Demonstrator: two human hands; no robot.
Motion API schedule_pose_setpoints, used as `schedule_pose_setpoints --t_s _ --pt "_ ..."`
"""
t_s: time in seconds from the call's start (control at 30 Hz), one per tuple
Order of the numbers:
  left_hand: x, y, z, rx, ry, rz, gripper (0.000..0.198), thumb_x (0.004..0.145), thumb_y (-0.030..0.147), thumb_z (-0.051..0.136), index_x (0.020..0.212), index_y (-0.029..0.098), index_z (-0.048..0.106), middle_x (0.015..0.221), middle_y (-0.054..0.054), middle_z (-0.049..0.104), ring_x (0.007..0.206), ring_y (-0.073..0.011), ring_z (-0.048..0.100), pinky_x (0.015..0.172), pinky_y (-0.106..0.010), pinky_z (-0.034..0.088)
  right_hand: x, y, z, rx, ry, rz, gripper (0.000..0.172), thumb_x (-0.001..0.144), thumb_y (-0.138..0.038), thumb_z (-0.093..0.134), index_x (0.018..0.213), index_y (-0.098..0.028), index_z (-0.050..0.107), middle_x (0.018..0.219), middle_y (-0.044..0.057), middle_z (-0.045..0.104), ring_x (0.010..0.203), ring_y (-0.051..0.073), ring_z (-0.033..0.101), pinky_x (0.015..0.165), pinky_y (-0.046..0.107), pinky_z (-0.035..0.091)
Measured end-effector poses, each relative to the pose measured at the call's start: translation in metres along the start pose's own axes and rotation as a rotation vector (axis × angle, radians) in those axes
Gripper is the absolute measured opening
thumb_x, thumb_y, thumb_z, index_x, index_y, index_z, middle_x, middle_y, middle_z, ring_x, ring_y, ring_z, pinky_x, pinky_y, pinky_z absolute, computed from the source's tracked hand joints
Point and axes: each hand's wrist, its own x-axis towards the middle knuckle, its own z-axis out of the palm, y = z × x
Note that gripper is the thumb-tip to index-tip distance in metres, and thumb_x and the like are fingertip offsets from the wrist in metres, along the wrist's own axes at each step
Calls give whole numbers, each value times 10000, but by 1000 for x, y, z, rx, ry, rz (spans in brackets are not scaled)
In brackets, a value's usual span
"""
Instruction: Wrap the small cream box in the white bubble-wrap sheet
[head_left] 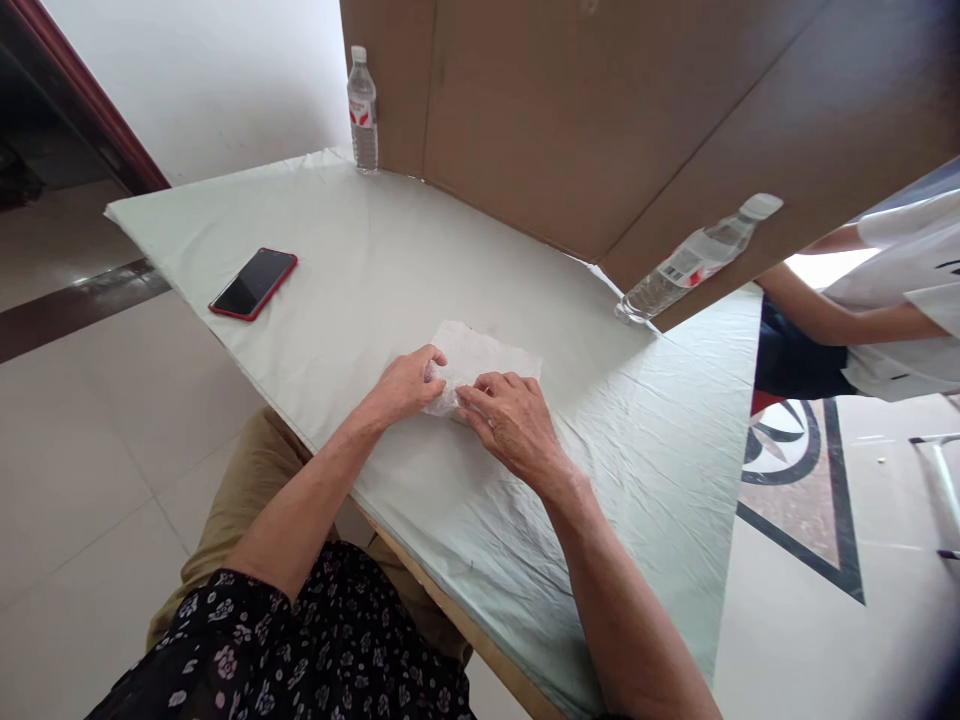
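Left hand (403,388) and right hand (519,420) pinch the white sheet (491,353); a cardboard panel (517,120) blocks the far side, two water bottles (364,118) against it, red-cased smartphone (255,284) off left.

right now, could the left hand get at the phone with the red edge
Probably yes: the phone lies on that hand's side, and nothing shows standing on the cloth between them. The left hand is at the white sheet, though, so it would likely have to leave that first.
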Motion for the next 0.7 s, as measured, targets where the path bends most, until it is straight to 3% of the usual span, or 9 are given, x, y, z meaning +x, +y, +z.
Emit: schedule_pose_setpoints --t_s 0.17,0.27,0.4,0.57,0.7 --pt "-6 0 0 350 94 -84 312 851 243 574 1155 175 591 878 -53 677 856 -230 638 740 -314 448 1 -3 6 -86 33 -21 120 964 -289 575 997 -248 682 1004 74 683 864 228 509 765 370 294" --pt "-13 -3 -5 412 149 -159 401 878 379 587 1207 151 590 974 -107 701 941 -279 661 794 -345 470 1 -3 7 -88 49 -31 121 961 -292 573 998 -249 679 1003 78 676 862 228 498 766 372 294" --pt "-18 -4 -11 396 124 -240 475 851 455 601 1206 141 607 919 -112 720 937 -307 670 765 -343 467 1 -3 8 -74 63 -27 120 960 -294 575 995 -246 679 996 80 670 858 230 489 760 369 293" --pt "-15 0 -7 248 88 -220 370 777 370 636 1068 144 659 744 -44 650 730 -219 625 630 -280 427 1 -3 9 -86 59 -22 111 953 -295 597 989 -232 680 998 76 672 870 234 489 766 369 286" --pt "-13 2 4 -150 38 -214 278 763 287 595 996 150 657 689 19 579 538 -117 488 516 -238 398 1 -4 10 -116 73 -30 110 954 -304 592 986 -236 674 1001 75 683 874 238 504 768 375 278"
